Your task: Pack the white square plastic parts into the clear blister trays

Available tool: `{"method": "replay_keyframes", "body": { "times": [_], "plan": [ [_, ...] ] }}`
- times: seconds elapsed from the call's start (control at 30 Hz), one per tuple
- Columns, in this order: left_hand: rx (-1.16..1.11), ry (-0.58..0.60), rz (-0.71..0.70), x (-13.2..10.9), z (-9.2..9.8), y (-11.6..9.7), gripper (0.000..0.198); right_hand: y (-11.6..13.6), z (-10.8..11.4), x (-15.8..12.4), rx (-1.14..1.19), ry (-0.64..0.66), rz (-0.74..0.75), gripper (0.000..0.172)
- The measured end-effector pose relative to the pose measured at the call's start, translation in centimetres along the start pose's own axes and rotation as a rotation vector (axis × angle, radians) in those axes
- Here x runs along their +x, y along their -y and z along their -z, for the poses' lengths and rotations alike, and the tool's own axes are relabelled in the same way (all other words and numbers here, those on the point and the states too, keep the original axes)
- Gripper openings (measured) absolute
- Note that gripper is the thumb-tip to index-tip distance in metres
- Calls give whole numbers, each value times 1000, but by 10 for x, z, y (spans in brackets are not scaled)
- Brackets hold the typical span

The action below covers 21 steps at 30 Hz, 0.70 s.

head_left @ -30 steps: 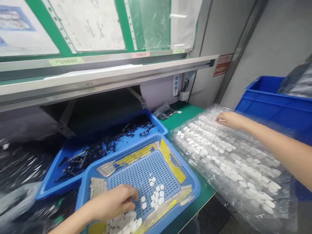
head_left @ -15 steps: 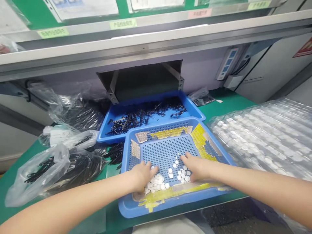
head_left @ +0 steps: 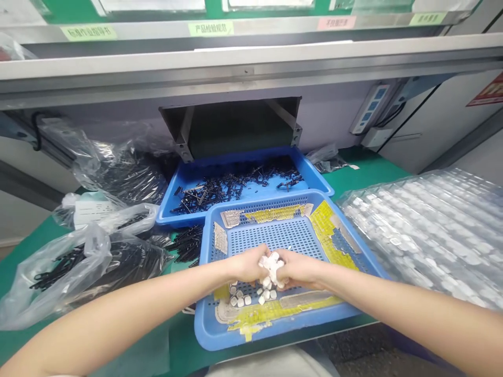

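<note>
Head view, left hand, right hand, fingers clenched on white pieces, over blue tray

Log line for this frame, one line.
left hand: white pieces | right hand: white pieces | location: above blue mesh tray

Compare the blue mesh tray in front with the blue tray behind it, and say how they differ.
The blue mesh tray has a perforated base, while the rear blue tray looks solid. The mesh tray carries yellow tape and silvery strips; the rear tray shows none. The mesh tray holds small white pieces, the rear tray black parts. Both are shallow blue trays on a green bench.
</note>
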<state>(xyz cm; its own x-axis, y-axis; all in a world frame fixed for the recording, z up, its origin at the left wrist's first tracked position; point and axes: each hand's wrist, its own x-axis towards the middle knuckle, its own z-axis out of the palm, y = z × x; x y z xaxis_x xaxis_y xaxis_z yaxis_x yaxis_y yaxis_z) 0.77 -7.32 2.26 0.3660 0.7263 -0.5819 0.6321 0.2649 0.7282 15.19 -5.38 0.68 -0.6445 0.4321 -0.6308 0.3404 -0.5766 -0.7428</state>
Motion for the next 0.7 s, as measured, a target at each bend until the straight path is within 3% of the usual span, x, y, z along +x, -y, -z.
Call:
{"method": "replay_keyframes", "body": {
  "times": [0.17, 0.37, 0.43, 0.5, 0.6, 0.7],
  "plan": [
    [-132, -119, -133, -15, 26, -16, 15, 16, 3, -20, 430, -19, 107, 19],
    [156, -95, -180, -14, 44, 1, 25, 17, 0, -34, 770, -108, 212, 19],
    [218, -92, -254, -14, 44, 4, 29, 14, -3, -34, 869, -123, 254, 19],
    [230, -161, -325, -16, 41, 2, 30, 13, -6, -34, 956, -149, 301, 17],
    [163, -267, -389, -19, 32, -10, 22, 14, -11, -33, 1067, -228, 351, 15],
    [97, -296, -426, -20, 20, -24, 21, 15, -16, -32, 1140, -258, 407, 16]
  ]
}}
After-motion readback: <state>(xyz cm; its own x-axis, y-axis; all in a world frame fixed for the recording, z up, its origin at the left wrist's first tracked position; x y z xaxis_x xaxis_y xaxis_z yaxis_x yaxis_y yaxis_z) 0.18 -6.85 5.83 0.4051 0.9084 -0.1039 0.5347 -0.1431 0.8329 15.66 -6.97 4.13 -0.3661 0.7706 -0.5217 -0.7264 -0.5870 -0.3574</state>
